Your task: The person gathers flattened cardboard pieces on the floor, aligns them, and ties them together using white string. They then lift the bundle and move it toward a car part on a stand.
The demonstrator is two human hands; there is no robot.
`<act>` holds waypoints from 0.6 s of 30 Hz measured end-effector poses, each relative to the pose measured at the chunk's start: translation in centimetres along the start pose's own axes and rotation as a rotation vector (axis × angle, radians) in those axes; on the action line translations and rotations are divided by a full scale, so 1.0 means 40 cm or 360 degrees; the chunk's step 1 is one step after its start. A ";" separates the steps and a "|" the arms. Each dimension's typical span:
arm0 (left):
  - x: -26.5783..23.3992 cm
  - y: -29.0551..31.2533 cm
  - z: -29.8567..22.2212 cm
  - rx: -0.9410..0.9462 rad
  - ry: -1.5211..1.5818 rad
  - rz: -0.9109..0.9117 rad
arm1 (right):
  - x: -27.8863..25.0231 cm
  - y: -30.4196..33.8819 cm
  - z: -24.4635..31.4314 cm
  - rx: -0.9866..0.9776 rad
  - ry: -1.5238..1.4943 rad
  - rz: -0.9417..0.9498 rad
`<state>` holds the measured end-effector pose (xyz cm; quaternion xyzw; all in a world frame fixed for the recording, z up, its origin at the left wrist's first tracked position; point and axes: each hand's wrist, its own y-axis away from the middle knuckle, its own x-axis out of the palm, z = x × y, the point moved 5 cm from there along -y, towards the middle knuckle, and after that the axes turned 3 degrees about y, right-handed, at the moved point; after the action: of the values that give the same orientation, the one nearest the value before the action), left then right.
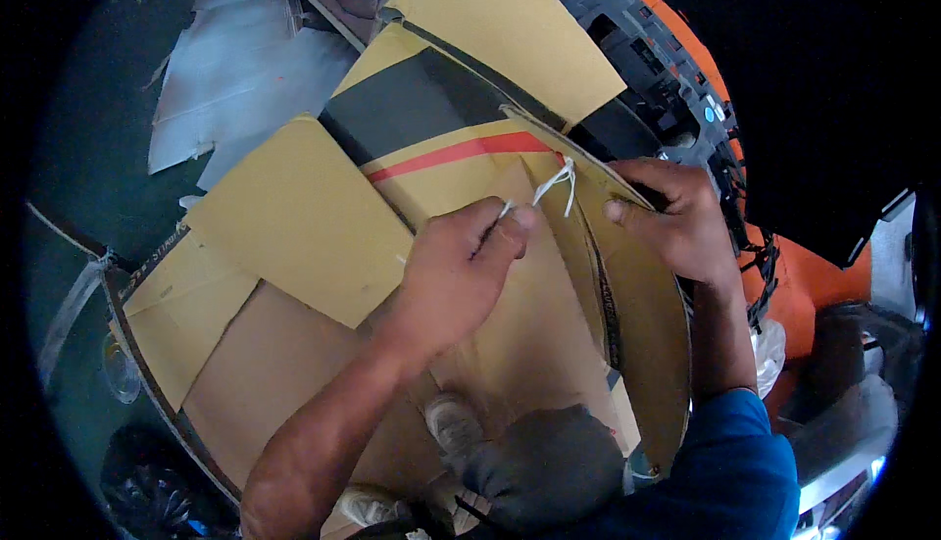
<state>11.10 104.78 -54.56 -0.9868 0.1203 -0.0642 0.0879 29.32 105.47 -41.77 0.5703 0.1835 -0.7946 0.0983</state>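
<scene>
My left hand is closed in a pinch on a white string. The string runs from my fingertips to a knotted loop with loose ends at the edge of a curved cardboard panel. On that panel's upper edge, my right hand is closed, thumb on the near face and fingers behind, mostly hidden. Beneath both hands spreads a large opened cardboard box, tan with a black band and a red stripe, its flaps folded outward.
My shoes stand at the bottom among the cardboard. Stained white sheets lie on the dark floor at upper left. Grey plastic parts sit by an orange surface at right. A black bag is at lower left.
</scene>
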 end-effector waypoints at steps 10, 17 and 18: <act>0.022 0.042 -0.011 -0.0003 -0.0002 0.0089 | 0.011 0.006 -0.009 0.0020 -0.0040 -0.0121; 0.165 -0.011 -0.068 0.0453 -0.0138 0.0085 | 0.031 0.000 0.017 -0.0154 0.0154 -0.0133; 0.175 -0.012 -0.050 0.0443 -0.0219 0.0138 | 0.029 0.000 0.013 -0.0094 0.0119 -0.0140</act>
<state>17.64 103.19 -51.77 -0.9610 0.1464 -0.0086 0.2345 28.49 105.32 -42.72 0.5878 0.2354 -0.7705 0.0733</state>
